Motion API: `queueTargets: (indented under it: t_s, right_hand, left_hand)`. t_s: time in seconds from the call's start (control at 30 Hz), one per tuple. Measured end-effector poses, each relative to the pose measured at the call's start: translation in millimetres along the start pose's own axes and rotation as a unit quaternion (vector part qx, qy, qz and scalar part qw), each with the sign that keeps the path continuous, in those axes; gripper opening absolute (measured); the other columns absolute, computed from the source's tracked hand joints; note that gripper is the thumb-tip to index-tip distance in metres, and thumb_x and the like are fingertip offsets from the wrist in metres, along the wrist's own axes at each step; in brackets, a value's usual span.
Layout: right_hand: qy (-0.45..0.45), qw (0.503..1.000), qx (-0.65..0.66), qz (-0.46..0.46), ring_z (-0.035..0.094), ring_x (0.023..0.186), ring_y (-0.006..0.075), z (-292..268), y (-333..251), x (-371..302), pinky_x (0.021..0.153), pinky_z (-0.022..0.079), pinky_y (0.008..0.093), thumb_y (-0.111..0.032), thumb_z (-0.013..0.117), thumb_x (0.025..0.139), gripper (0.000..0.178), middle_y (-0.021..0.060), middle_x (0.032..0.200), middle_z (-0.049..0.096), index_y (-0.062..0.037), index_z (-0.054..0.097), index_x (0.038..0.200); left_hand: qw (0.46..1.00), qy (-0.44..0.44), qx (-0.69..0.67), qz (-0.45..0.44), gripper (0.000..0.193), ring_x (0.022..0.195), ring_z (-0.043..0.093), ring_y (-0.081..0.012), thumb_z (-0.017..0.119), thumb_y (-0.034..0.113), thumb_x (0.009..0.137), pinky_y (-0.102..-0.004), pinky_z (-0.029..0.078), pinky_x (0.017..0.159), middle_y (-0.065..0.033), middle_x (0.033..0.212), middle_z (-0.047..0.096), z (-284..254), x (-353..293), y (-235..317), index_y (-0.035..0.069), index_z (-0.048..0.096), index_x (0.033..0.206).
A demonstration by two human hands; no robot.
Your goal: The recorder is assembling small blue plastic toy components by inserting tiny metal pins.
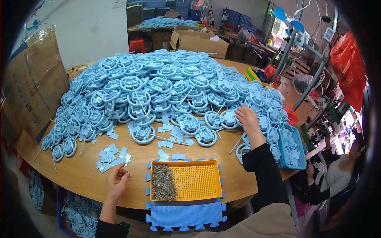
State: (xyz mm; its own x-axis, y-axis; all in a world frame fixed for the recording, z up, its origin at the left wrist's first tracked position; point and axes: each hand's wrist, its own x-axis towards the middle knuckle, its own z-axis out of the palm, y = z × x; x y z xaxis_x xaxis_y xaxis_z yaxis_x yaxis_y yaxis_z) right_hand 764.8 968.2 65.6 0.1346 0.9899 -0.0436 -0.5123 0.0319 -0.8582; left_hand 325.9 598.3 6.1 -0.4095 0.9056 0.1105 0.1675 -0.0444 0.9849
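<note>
From the head camera, a big round wooden table is seen from above, and a huge heap of light blue plastic wheel parts covers most of it. The right hand reaches out to the right side of the heap and rests on the blue parts there; its fingers are bent down into the pile, and you cannot tell if they hold one. The left hand lies near the front edge of the table, with its fingers curled in loosely and its fingertips just beside a small bunch of flat blue pieces. It is hard to tell if it pinches anything. Between the two arms sits a yellow tray with a pile of tiny grey bits in its left part. The tray stands on a blue foam mat with puzzle edges. A blue basket of small parts stands at the right edge of the table. A cardboard box stands behind the heap.
</note>
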Motion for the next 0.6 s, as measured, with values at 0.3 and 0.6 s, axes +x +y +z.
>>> queueTargets:
  t_s: [0.3, 0.6]
  right_hand:
    - [-0.022, 0.802, -0.527, -0.280, 0.045, 0.119, 0.0389, 82, 59, 96, 0.100, 0.036, 0.0430, -0.041, 0.070, 0.075, 0.070, 0.0266, 0.125, 0.049, 0.0040, 0.048, 0.124]
    - [-0.155, 0.797, -0.581, -0.062, 0.036, 0.132, 0.0332, 106, 35, 211, 0.108, 0.028, 0.0371, -0.072, 0.043, 0.081, 0.094, 0.0249, 0.140, 0.037, 0.0048, 0.038, 0.135]
  left_hand:
    - [0.997, 0.073, -0.021, -0.020, 0.019, 0.080, 0.056, -0.0121, 0.055, -0.001, 0.086, -0.0234, 0.046, 0.069, -0.0055, 0.091, 0.059, -9, -3, -33, -0.002, 0.058, 0.104]
    - [0.993, 0.066, 0.099, 0.023, 0.019, 0.091, 0.058, -0.0176, 0.051, -0.003, 0.087, -0.0300, 0.047, 0.083, -0.0103, 0.100, 0.061, 5, 2, -10, -0.003, 0.059, 0.105]
